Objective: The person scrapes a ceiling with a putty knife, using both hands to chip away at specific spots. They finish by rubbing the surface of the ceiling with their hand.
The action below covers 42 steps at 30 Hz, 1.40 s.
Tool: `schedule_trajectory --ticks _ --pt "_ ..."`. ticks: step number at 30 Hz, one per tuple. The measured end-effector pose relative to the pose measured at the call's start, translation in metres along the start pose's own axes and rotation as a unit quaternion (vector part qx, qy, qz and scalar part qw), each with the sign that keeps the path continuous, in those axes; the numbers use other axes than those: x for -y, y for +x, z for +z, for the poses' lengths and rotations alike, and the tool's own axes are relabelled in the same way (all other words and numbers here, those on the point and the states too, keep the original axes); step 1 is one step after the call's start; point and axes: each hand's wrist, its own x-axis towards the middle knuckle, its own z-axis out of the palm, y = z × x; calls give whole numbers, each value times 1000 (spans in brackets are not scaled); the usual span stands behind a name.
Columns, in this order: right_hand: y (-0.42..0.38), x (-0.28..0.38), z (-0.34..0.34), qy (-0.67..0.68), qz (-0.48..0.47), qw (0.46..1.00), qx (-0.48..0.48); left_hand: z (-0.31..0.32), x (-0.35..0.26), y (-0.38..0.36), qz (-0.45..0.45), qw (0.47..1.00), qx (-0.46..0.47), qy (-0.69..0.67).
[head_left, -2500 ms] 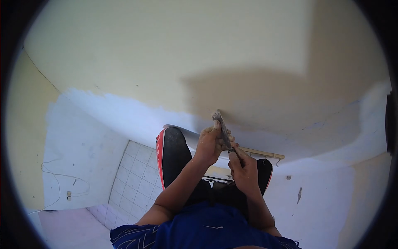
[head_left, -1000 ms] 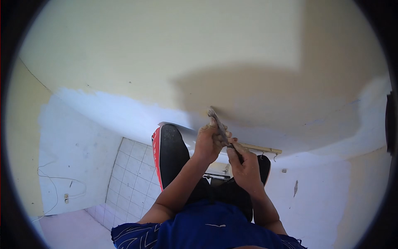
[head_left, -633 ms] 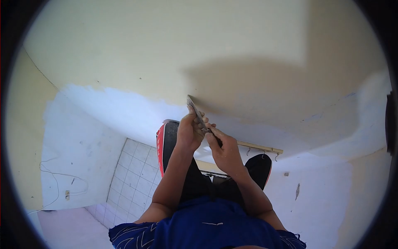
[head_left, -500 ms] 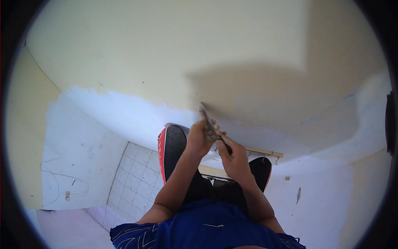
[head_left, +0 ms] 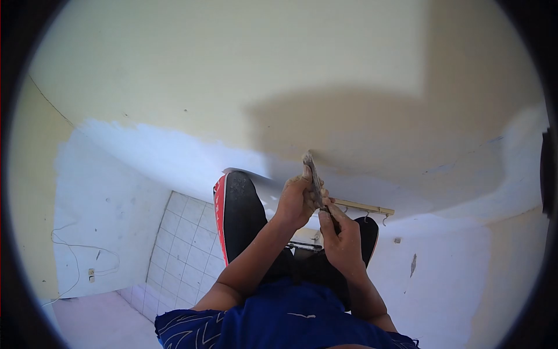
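Note:
A thin greyish tool (head_left: 314,179), its tip smeared with pale paste, is held in front of the partly painted wall (head_left: 232,75). My left hand (head_left: 297,199) is closed around its upper part, with the thumb pointing up along it. Lower down, my right hand (head_left: 342,234) grips the dark handle end. The fingers of both hands nearly meet and carry pale smears. The tool's tip stands close to the wall's shadowed part; whether it touches cannot be made out.
A rail with hooks (head_left: 372,207) is behind my right hand. My knees (head_left: 241,200) in dark trousers are spread below the hands. White floor tiles (head_left: 185,227) lie at the lower left. Farther left, a cable (head_left: 75,245) hangs by a socket (head_left: 91,272).
Both hands and the tool have moved to the right and slightly down. The tool is now more upright. The view has shifted a little.

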Motion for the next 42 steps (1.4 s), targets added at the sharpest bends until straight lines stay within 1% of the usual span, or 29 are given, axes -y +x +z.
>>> schedule_trajectory --ticks 4,6,8,10,12,15,16,18,19,21,25,28,30,31,33,34,36,37,39,40,41,42 --pt "1 -4 3 -2 -22 1000 -9 1 -3 0 -1 1000 6 6" --pt "4 -7 -3 -29 -20 999 -19 7 -2 -1 -1 1000 4 2" --pt "4 -4 -4 -39 -13 999 -22 14 -1 1 6 999 -42 21" --pt "7 -6 -5 -49 -7 998 -25 11 2 3 10 999 -29 14" --pt "10 -16 0 -50 -63 996 -38 8 2 2 12 1000 -22 8" --pt "17 -11 6 -50 -74 996 -25 4 -8 4 47 998 -28 11" --pt "18 -5 8 -49 -75 996 -21 2 -10 4 37 999 -31 9" --pt "12 6 11 -42 -19 999 -17 -2 -10 -1 24 999 -40 1" --pt "12 5 11 -44 -17 999 -16 -1 -10 -1 29 999 -31 -1" --pt "14 5 10 -42 -24 999 -20 1 -11 1 31 999 -17 -2" --pt "17 0 7 -54 -21 998 -30 3 -6 4 44 999 -31 4" --pt "18 0 7 -55 -38 997 -27 2 -8 4 47 998 -35 -1" --pt "21 4 8 -82 -66 994 -15 1 -10 1 44 998 -38 -3" --pt "22 3 11 -80 -65 995 -17 0 -14 0 51 998 -38 -15" --pt "29 0 19 -82 -118 990 -14 -2 -26 0 63 997 -38 -22" --pt "31 3 25 -78 -118 990 -11 -5 -30 -2 71 995 -60 -22" --pt "38 12 39 -57 -147 987 -6 -9 -45 -7 94 991 -91 -6" --pt "44 14 48 -51 -150 987 -4 -12 -55 -9 98 991 -93 -1" --pt "58 17 68 -40 -145 988 38 -20 -76 -12 129 980 -148 -15" --pt "62 28 77 -38 -96 992 73 -23 -87 -15 144 978 -151 -17" --pt "64 27 87 -35 -97 992 77 -22 -97 -19 151 972 -179 -10" --pt "66 24 97 -29 -130 988 82 -27 -106 -24 150 975 -165 -1"
